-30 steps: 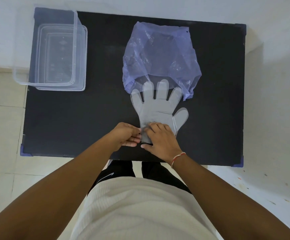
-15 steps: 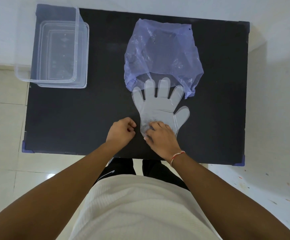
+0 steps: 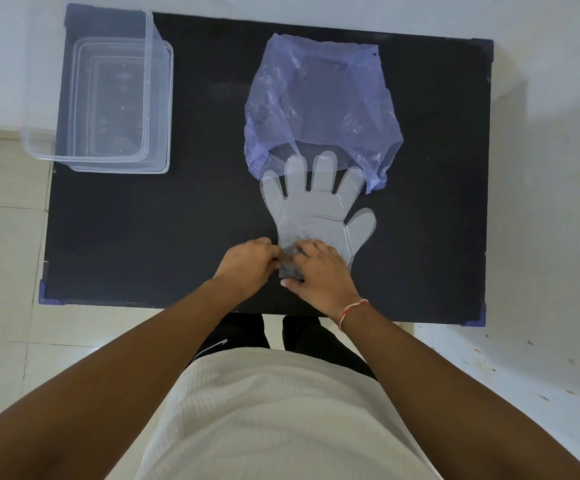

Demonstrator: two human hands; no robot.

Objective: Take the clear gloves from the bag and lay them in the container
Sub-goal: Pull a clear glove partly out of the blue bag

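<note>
Clear plastic gloves [image 3: 316, 209] lie flat on the black table [image 3: 177, 220], fingertips pointing away and tucked just under the mouth of a crumpled purple bag [image 3: 319, 105]. My right hand [image 3: 319, 271] presses on the cuff end of the gloves. My left hand [image 3: 247, 263] pinches the cuff's left edge with its fingertips. An empty clear plastic container [image 3: 101, 95] stands at the table's far left corner. How many gloves are stacked I cannot tell.
The table's near edge runs just below my hands, with blue corner guards [image 3: 49, 299] at its corners. White tiled floor [image 3: 4, 254] surrounds the table. The container overhangs the table's left edge a little.
My left hand, drawn back from the cuff half a second ago, has returned to the glove's left edge and pinches it. The right hand stays on the cuff.
</note>
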